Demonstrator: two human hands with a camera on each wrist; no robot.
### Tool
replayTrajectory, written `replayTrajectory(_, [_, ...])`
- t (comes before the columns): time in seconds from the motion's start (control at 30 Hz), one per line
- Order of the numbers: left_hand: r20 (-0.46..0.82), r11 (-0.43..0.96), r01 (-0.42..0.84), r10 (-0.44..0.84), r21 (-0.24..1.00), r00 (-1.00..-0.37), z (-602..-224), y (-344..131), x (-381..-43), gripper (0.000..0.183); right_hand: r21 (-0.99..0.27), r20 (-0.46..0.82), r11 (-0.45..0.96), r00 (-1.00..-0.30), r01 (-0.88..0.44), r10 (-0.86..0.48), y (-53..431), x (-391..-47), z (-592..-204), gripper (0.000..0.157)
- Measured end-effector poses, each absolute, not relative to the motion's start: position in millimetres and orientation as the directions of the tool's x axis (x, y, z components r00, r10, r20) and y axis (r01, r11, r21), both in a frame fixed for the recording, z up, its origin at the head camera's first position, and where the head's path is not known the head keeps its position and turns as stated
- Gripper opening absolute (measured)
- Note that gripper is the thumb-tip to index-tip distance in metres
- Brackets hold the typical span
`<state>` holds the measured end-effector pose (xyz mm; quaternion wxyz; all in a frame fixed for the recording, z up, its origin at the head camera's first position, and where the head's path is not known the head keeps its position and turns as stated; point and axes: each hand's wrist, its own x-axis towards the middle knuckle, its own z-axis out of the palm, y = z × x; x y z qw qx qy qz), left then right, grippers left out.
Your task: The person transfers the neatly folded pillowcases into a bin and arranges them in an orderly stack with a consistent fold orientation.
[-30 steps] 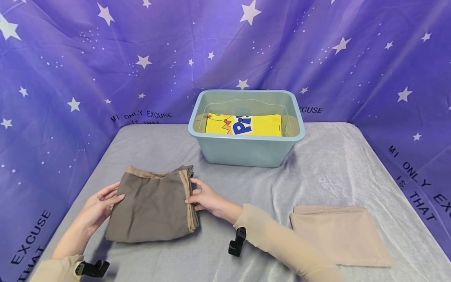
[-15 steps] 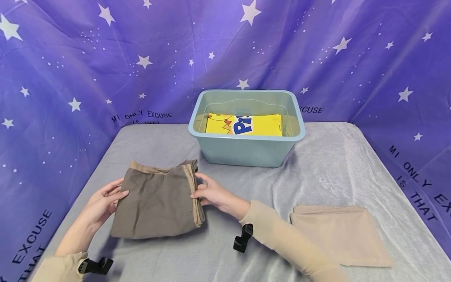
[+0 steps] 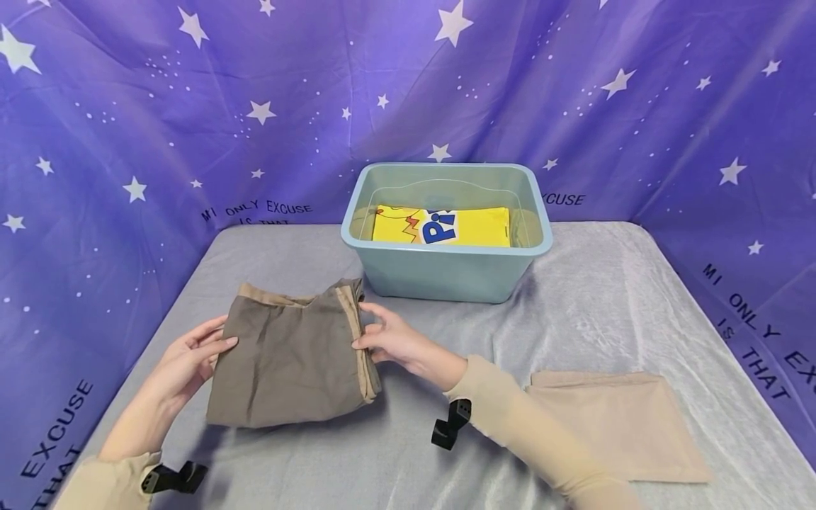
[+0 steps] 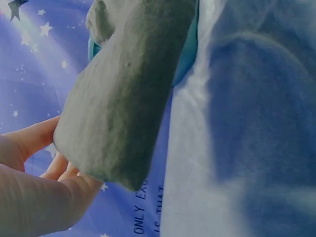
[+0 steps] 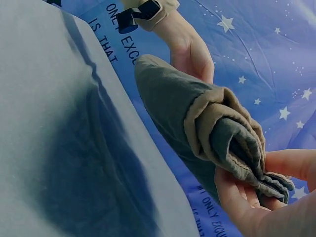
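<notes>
A folded dark grey-brown cloth garment (image 3: 290, 361) with tan edging hangs between both hands, lifted off the table with its shadow beneath. My left hand (image 3: 191, 358) pinches its left edge, thumb on the front and fingers behind. At the right edge, my right hand (image 3: 398, 340) pinches the stacked folds between thumb and fingers. The right wrist view shows the rolled layers (image 5: 227, 133) of that edge in the right fingers. In the left wrist view the smooth folded side (image 4: 118, 98) meets the left hand (image 4: 44, 182). What kind of garment it is, I cannot tell.
Behind and right of the garment stands a blue-green plastic bin (image 3: 446, 273) with a folded yellow printed cloth (image 3: 478, 225) inside. A folded beige cloth (image 3: 618, 425) lies at the right on the grey table cover (image 3: 574, 312). Purple star-printed curtains (image 3: 306, 85) enclose the back and sides.
Both hands have carried the dark garment a little up and to the right, toward the bin. Their grip looks the same. The bin and the beige cloth have stayed in place.
</notes>
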<state>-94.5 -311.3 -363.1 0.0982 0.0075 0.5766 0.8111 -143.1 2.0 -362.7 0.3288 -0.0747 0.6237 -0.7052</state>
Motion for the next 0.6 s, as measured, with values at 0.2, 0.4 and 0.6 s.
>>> replayTrajectory(0.2, [-0.095, -0.342, -0.151, 0.173, 0.928, -0.980, -353, -307, -95, 0.038, -0.930, -0.311, 0.014, -0.768, 0.366, -0.559, 9, -145, -351, 0.069])
replayTrajectory(0.4, [-0.113, -0.317, -0.161, 0.164, 0.935, -0.980, -344, -305, -96, 0.037, -0.933, -0.317, 0.037, -0.766, 0.359, -0.560, 15, -148, -341, 0.068])
replayTrajectory(0.6, [-0.177, -0.214, -0.198, 0.114, 0.957, -0.978, -338, -306, -97, 0.035, -0.934, -0.314, 0.046, -0.754, 0.354, -0.578, 20, -151, -332, 0.068])
